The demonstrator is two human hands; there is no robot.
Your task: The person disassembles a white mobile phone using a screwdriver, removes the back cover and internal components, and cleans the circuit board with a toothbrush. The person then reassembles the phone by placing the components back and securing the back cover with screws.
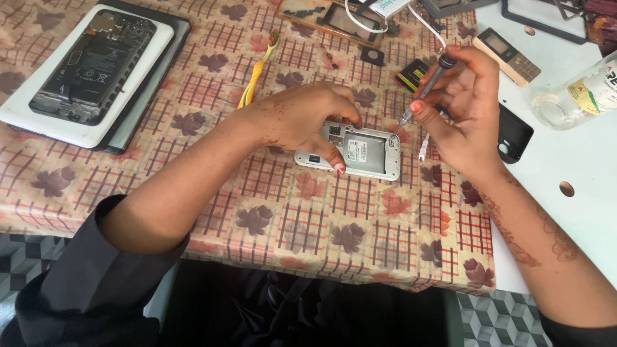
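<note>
Head view shows our opened white phone (360, 151) lying on the patterned tablecloth (289, 218), long axis left-right. Our left hand (302, 119) clamps its left end; our right hand (466, 106) pinches a screwdriver (427, 87), tip at the phone's upper right corner.

Phone repair bench: opened phones (96, 64), loose parts, small screwdriver (427, 87).

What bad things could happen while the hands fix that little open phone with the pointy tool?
The screwdriver in the right hand is thin, so its tip could slip and scratch the open phone. The left hand pins the phone with only its fingers, so it might slide on the patterned tablecloth. A loosened screw could roll off and be hard to spot on that busy pattern.
</note>
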